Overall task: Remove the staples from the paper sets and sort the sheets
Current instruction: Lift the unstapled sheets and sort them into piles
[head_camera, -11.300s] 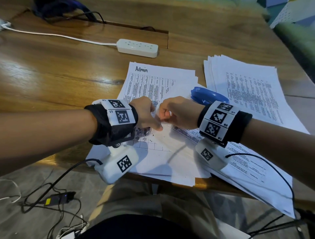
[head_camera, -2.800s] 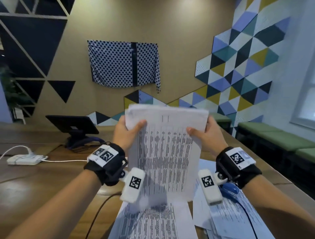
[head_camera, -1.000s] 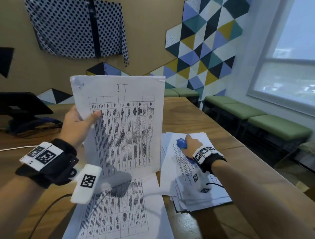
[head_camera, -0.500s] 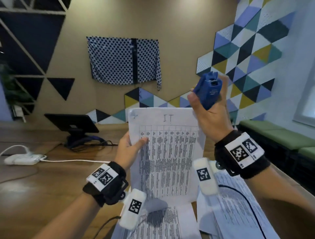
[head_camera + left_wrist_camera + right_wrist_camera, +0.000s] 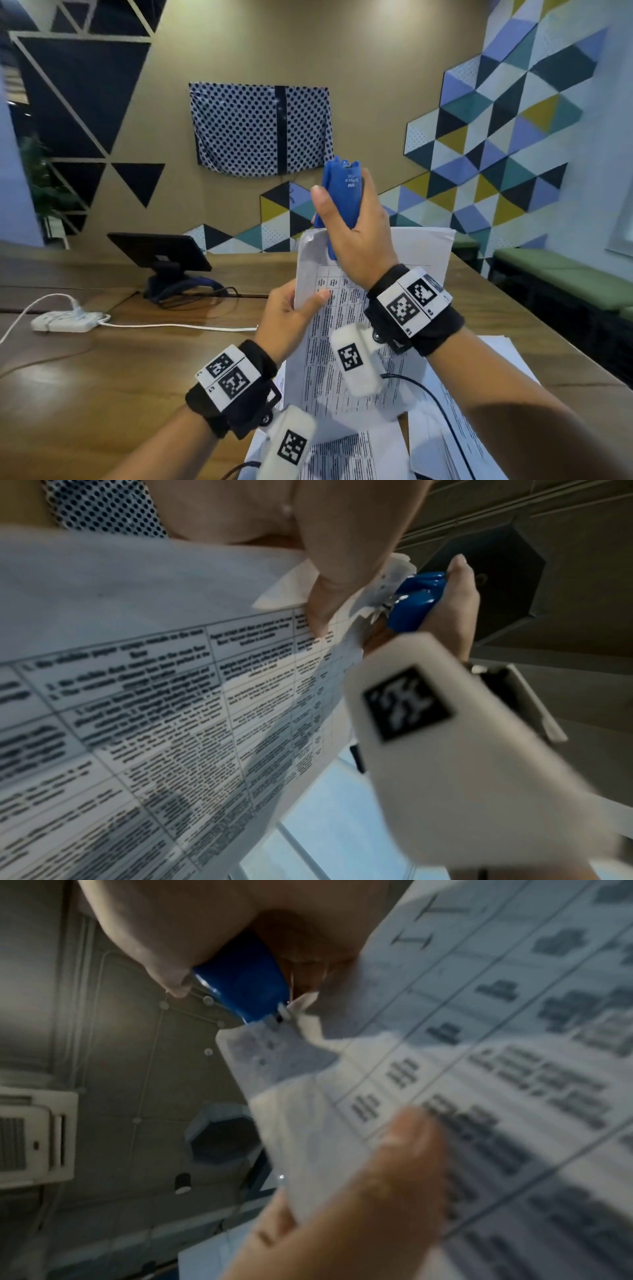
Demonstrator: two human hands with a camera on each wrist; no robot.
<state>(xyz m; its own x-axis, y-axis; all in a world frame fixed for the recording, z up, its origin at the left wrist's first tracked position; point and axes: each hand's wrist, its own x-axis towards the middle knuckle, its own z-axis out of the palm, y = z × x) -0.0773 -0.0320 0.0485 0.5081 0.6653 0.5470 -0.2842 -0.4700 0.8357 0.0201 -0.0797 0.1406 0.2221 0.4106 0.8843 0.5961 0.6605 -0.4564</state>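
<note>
Geometric wall panels (image 5: 496, 137) and a dotted cloth (image 5: 260, 128) hung on the tan wall back a long wooden table (image 5: 102, 377), above which a person works at a stapled paper set (image 5: 342, 325) held upright. The right hand (image 5: 352, 236) is wrapped round a blue staple remover (image 5: 342, 192), thumb on its near face and fingers behind it, with the tool pointing down so its metal tip meets the set's top left corner; the right wrist view shows that tip (image 5: 279, 1015) touching the dog-eared corner of the top sheet. The left hand (image 5: 287, 315) pinches the set's left edge just below that corner, thumb (image 5: 315, 301) on the printed front and the fingers hidden behind the paper. The front page carries a printed table under the handwritten letters "IT", legible in the right wrist view. Both wrists wear black bands with square black-and-white markers and a white camera pod. Beneath the raised set more printed sheets (image 5: 346, 455) lie flat on the table, and a second spread of papers (image 5: 486, 394) lies to the right under the right forearm. Farther back on the left sit a white power strip (image 5: 65, 322) with its cord and a dark screen on a stand (image 5: 161, 253). Green benches (image 5: 561, 277) line the wall at right.
</note>
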